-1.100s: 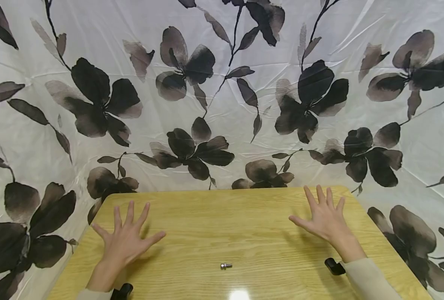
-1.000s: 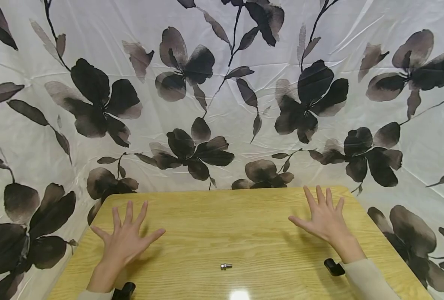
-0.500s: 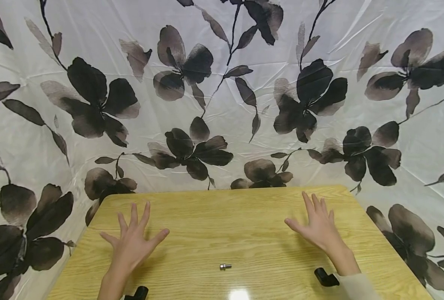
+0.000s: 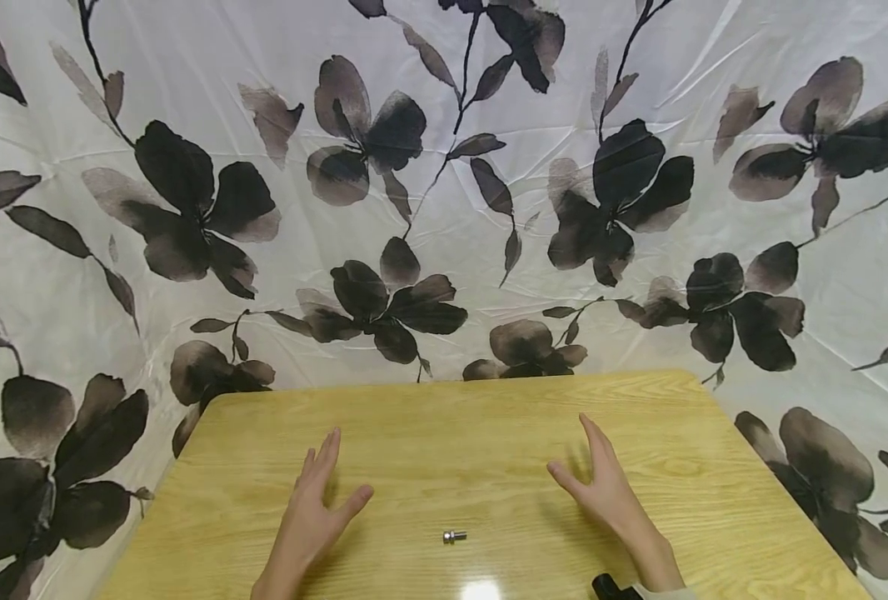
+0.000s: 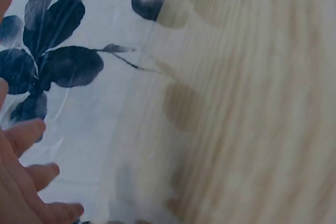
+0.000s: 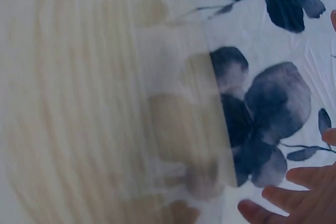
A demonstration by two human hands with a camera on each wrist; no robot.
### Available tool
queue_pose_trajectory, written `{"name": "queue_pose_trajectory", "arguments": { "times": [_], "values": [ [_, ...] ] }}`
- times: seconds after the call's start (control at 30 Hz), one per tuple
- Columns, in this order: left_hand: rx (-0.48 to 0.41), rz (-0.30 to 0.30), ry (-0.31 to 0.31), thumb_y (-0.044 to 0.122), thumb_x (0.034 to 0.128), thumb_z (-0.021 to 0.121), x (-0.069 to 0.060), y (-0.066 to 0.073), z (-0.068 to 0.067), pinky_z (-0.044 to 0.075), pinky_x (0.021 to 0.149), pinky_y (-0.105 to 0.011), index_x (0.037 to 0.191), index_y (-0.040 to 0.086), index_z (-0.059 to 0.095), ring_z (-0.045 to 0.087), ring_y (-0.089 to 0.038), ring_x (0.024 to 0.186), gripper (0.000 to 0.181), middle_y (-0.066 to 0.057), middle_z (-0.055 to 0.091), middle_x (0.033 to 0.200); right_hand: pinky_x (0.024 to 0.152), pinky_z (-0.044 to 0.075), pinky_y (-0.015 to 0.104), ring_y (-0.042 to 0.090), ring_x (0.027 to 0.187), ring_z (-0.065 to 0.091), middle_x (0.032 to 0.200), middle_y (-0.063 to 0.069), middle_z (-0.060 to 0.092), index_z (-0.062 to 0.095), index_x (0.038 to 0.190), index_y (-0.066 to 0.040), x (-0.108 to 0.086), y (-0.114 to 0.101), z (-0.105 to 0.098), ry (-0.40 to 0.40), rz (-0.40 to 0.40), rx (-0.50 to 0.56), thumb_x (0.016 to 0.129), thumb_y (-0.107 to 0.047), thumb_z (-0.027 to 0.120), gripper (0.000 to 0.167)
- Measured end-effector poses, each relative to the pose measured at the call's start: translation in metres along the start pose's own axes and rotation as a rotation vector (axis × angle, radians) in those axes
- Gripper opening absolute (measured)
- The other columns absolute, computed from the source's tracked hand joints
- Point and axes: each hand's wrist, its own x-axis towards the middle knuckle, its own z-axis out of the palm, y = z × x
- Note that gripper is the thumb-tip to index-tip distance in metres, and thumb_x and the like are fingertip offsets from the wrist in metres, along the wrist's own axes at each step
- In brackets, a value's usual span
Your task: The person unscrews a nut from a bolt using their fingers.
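Observation:
A small silver bolt (image 4: 455, 537), apparently with a nut or washers at its head end, lies on its side on the wooden table (image 4: 444, 450). To its left, my left hand (image 4: 312, 512) is held with the fingers extended and the thumb spread towards the bolt. On the other side my right hand (image 4: 605, 492) has a similar pose, thumb pointing inward. Both hands are apart from the bolt and hold nothing. Fingers of the left hand (image 5: 23, 182) show at the left wrist view's edge, and those of the right hand (image 6: 302, 198) at the right wrist view's lower right.
A white cloth (image 4: 519, 200) with dark flower prints hangs behind the table and down its sides. Below the right hand a black wrist-worn device (image 4: 612, 587) shows. Light glares off the table (image 4: 480, 590) near the front.
Both hands have moved inward and nearer the front, closer to the bolt. Their fingers, widely spread before, are now closer together and the hands have turned more edge-on. The bolt stays in place.

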Motion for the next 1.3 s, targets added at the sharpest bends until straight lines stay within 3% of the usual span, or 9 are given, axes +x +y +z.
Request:
{"name": "queue_pose_trajectory", "arguments": {
  "times": [0.2,0.33,0.47,0.6,0.77,0.97,1.1,1.2,1.3],
  "values": [
    [-0.119,-0.028,-0.018,0.041,0.0917,0.076,-0.009,0.006,0.018,0.027,0.109,-0.082,0.165,0.034,0.020,0.025,-0.053,0.152,0.093,-0.018,0.034,0.165,0.105,0.046,0.069,0.056,0.144,0.035,0.166,0.028,0.019,0.012,0.166,-0.015,-0.006,-0.005,0.018,-0.008,-0.022,0.127,0.099,-0.038,0.068,0.090],
    [-0.149,-0.035,-0.074,0.045,0.0891,0.079,-0.010,0.012,0.028,0.032,0.112,-0.077,0.164,0.036,0.023,0.035,-0.049,0.149,0.093,-0.014,0.044,0.161,0.099,0.055,0.056,0.053,0.141,0.043,0.166,0.026,0.021,0.014,0.166,-0.020,-0.010,-0.010,0.029,-0.034,0.017,0.196,0.098,-0.035,0.070,0.089],
    [-0.177,-0.020,-0.109,0.045,0.0848,0.083,-0.011,0.019,0.036,0.040,0.110,-0.070,0.162,0.029,0.034,0.052,-0.041,0.137,0.093,-0.009,0.062,0.144,0.090,0.060,0.044,0.045,0.131,0.054,0.166,0.022,0.024,0.017,0.165,-0.022,-0.014,-0.017,0.043,-0.071,0.055,0.276,0.097,-0.034,0.072,0.089],
    [-0.210,-0.005,-0.167,0.044,0.0821,0.086,-0.012,0.026,0.044,0.050,0.104,-0.054,0.158,0.021,0.043,0.061,-0.024,0.118,0.090,0.001,0.070,0.124,0.089,0.060,0.038,0.036,0.126,0.058,0.166,0.024,0.025,0.017,0.165,-0.019,-0.018,-0.024,0.055,-0.100,0.076,0.392,0.098,-0.030,0.070,0.086],
    [-0.209,0.047,-0.253,0.046,0.0829,0.085,-0.013,0.032,0.053,0.053,0.088,-0.030,0.155,0.016,0.047,0.058,-0.014,0.097,0.087,0.005,0.069,0.112,0.086,0.062,0.035,0.035,0.122,0.062,0.165,0.031,0.020,0.015,0.164,-0.012,-0.022,-0.032,0.066,-0.154,0.072,0.537,0.101,-0.021,0.066,0.082],
    [-0.185,0.158,-0.273,0.049,0.0838,0.083,-0.015,0.037,0.062,0.054,0.078,-0.025,0.149,0.009,0.054,0.059,-0.008,0.084,0.082,0.004,0.072,0.102,0.080,0.062,0.029,0.029,0.111,0.068,0.158,0.032,0.033,0.020,0.162,-0.009,-0.025,-0.039,0.077,-0.170,0.100,0.551,0.098,-0.024,0.071,0.083],
    [-0.168,0.182,-0.268,0.049,0.0834,0.084,-0.015,0.039,0.067,0.055,0.075,-0.023,0.143,0.009,0.060,0.062,-0.005,0.082,0.076,0.005,0.074,0.098,0.078,0.061,0.025,0.023,0.105,0.069,0.151,0.031,0.043,0.029,0.159,-0.004,-0.026,-0.041,0.084,-0.186,0.109,0.548,0.095,-0.024,0.075,0.081],
    [-0.158,0.182,-0.273,0.049,0.0829,0.084,-0.015,0.040,0.069,0.054,0.078,-0.023,0.139,0.009,0.064,0.063,-0.004,0.084,0.071,0.008,0.074,0.096,0.080,0.060,0.022,0.019,0.101,0.069,0.145,0.031,0.049,0.035,0.155,0.001,-0.027,-0.042,0.087,-0.227,0.078,0.528,0.094,-0.022,0.077,0.077],
    [-0.150,0.176,-0.282,0.048,0.0818,0.085,-0.015,0.042,0.071,0.045,0.089,-0.029,0.133,0.010,0.068,0.063,-0.002,0.086,0.066,0.013,0.074,0.095,0.080,0.058,0.019,0.013,0.097,0.069,0.138,0.028,0.056,0.043,0.150,0.003,-0.029,-0.044,0.091,-0.269,0.035,0.490,0.093,-0.020,0.078,0.071]
  ]
}}
